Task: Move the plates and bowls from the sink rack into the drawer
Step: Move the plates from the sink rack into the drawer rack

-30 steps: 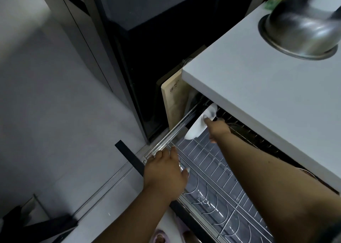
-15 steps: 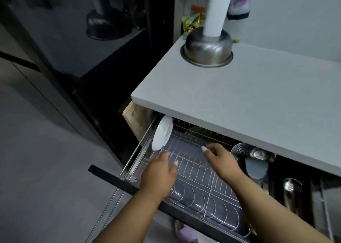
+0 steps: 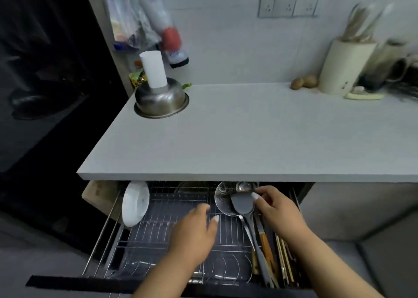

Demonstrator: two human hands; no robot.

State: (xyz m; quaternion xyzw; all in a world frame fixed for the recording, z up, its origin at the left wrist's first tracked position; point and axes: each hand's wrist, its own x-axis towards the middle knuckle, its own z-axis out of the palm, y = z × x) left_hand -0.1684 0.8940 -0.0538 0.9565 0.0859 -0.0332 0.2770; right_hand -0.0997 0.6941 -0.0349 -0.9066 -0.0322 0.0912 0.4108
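Note:
The pulled-out drawer (image 3: 106, 284) holds a wire dish rack (image 3: 162, 227). One white plate (image 3: 135, 203) stands on edge at the rack's far left. My left hand (image 3: 194, 232) hovers over the middle of the rack, fingers loosely apart, holding nothing. My right hand (image 3: 276, 209) is over the utensil section on the right, fingertips at the grey spatula (image 3: 243, 205), holding nothing that I can make out. The sink rack is out of view.
The grey countertop (image 3: 248, 139) overhangs the drawer's back. On it sit an upturned steel bowl (image 3: 161, 100) with a white cup (image 3: 153, 69) on top, two potatoes (image 3: 303, 82) and a utensil crock (image 3: 343, 69). A wire skimmer (image 3: 222, 198) and several utensils fill the drawer's right side.
My right hand let go of the white plate at the left of the rack and moved right to the utensils. My left hand left the drawer front. The view swung right and up.

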